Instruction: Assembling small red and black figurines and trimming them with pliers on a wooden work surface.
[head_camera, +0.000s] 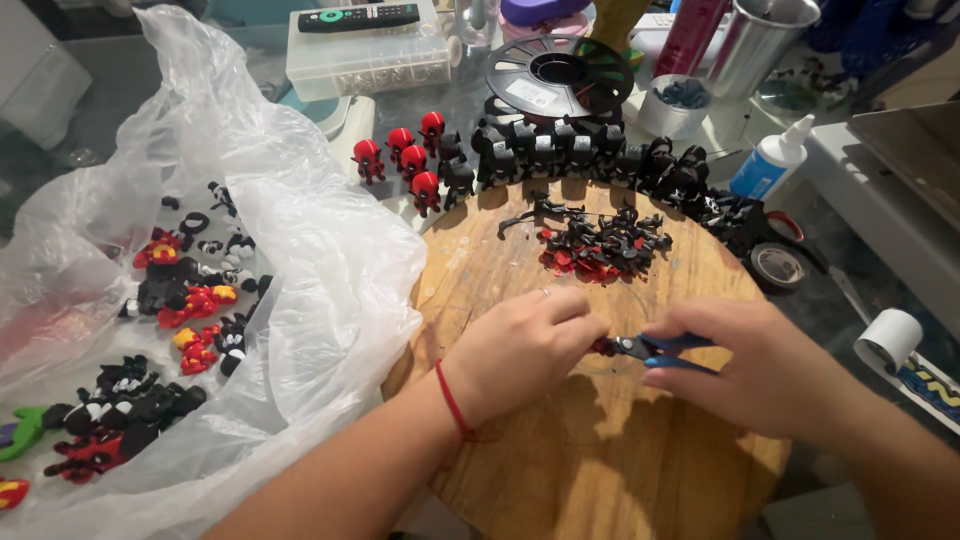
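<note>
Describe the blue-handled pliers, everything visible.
The pliers are small, with blue handles and a dark metal head pointing left. They lie almost level just above the round wooden board. The right hand wraps the handles; the jaws meet a small red-and-black piece pinched by the left hand. Whether the jaws are fully shut cannot be told; the fingers hide much of the handles.

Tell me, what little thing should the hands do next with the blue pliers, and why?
Probably squeeze the blue pliers gently to snip the small red piece. The left hand pinches that piece right at the plier tips, and the right hand already grips the handles over the round wooden board, so a careful squeeze looks likely.
</note>
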